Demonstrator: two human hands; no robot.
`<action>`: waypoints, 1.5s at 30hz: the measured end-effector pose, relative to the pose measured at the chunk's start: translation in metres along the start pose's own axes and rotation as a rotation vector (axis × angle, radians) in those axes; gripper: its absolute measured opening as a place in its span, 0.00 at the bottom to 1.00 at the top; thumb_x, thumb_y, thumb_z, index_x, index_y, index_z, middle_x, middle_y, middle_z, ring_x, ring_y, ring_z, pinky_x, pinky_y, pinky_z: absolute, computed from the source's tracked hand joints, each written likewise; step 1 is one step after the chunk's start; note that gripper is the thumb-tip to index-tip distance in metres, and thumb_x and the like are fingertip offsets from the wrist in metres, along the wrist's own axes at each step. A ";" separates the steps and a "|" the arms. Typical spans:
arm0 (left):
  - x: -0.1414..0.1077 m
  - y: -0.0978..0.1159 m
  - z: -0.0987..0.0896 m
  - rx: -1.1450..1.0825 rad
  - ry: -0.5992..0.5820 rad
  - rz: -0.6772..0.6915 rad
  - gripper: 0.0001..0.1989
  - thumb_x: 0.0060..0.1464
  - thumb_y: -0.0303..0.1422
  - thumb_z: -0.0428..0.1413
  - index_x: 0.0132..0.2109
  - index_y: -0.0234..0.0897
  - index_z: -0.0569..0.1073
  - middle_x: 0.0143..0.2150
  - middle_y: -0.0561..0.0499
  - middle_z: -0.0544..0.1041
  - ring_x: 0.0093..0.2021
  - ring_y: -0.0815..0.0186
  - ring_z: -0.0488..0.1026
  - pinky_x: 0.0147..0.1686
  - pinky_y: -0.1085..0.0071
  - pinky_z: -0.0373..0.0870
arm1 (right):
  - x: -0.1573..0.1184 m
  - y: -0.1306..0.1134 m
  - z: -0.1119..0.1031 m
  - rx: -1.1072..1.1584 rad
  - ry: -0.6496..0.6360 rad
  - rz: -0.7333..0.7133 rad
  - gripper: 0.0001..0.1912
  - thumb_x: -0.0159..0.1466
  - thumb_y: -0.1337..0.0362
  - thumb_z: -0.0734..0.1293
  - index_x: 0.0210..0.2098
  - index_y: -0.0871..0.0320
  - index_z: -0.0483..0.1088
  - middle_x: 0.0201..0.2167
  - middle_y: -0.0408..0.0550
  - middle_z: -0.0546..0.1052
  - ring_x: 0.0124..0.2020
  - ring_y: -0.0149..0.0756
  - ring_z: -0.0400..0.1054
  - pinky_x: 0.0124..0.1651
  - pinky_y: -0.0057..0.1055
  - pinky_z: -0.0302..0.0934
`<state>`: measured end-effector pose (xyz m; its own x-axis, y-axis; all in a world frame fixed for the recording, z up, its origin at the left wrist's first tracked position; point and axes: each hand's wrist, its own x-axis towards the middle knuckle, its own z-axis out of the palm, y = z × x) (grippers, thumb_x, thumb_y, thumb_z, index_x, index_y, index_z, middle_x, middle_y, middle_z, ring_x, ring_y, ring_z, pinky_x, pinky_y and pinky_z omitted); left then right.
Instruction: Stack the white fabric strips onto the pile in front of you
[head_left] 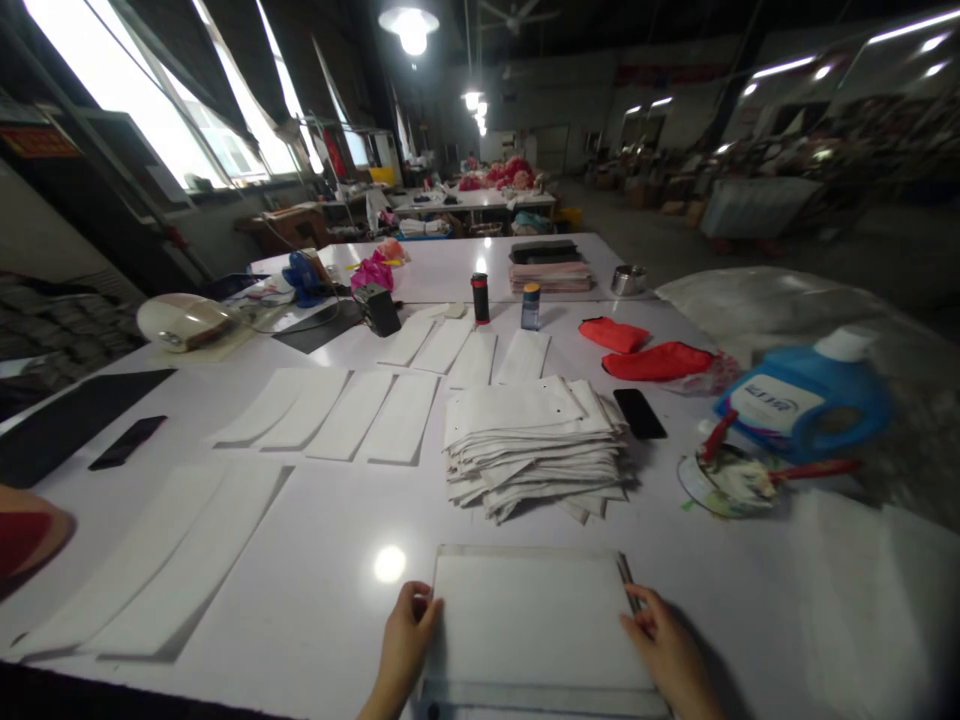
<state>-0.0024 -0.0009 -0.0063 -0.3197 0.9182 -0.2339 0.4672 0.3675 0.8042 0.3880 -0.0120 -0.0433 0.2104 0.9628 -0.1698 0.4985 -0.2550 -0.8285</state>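
Note:
At the front edge of the table, a flat white rectangular panel (532, 620) lies in front of me, with dark layers showing along its right edge. My left hand (409, 630) pinches its left edge between thumb and fingers. On the opposite side, my right hand (664, 640) has thumb and fingers closed around the right edge. Just beyond the panel sits an uneven stack of white fabric pieces (532, 450). I cannot tell whether the panel is fabric, paper or board.
Several white strips (330, 410) lie in rows to the left. On the right are a black phone (640, 413), a blue jug (802, 395), a messy dish (727, 485) with red-handled tools, and red cloth pieces (656, 360). A second phone (129, 443) lies far left.

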 end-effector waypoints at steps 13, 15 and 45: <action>0.006 -0.011 0.003 -0.070 -0.004 -0.040 0.15 0.44 0.45 0.54 0.35 0.40 0.65 0.23 0.58 0.69 0.24 0.67 0.67 0.26 0.72 0.62 | 0.001 0.019 -0.001 0.057 -0.066 0.017 0.24 0.55 0.47 0.60 0.45 0.54 0.62 0.24 0.41 0.69 0.27 0.40 0.67 0.32 0.34 0.61; 0.005 -0.009 0.003 -0.080 0.000 -0.036 0.13 0.44 0.43 0.55 0.34 0.40 0.65 0.22 0.58 0.69 0.24 0.67 0.67 0.26 0.72 0.62 | 0.003 0.024 0.000 0.059 -0.070 0.031 0.24 0.55 0.46 0.60 0.45 0.54 0.63 0.24 0.40 0.70 0.27 0.40 0.68 0.32 0.34 0.61; -0.022 -0.014 0.036 0.871 0.090 0.797 0.29 0.57 0.36 0.48 0.65 0.36 0.56 0.67 0.39 0.58 0.65 0.52 0.57 0.58 0.55 0.62 | -0.022 -0.022 0.035 -0.758 0.151 -0.477 0.24 0.65 0.62 0.53 0.56 0.61 0.66 0.57 0.55 0.66 0.57 0.49 0.59 0.56 0.44 0.59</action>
<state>0.0277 -0.0209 -0.0323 0.2756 0.9327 0.2326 0.9539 -0.2953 0.0541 0.3427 -0.0248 -0.0397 -0.0793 0.9728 0.2176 0.9695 0.1260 -0.2101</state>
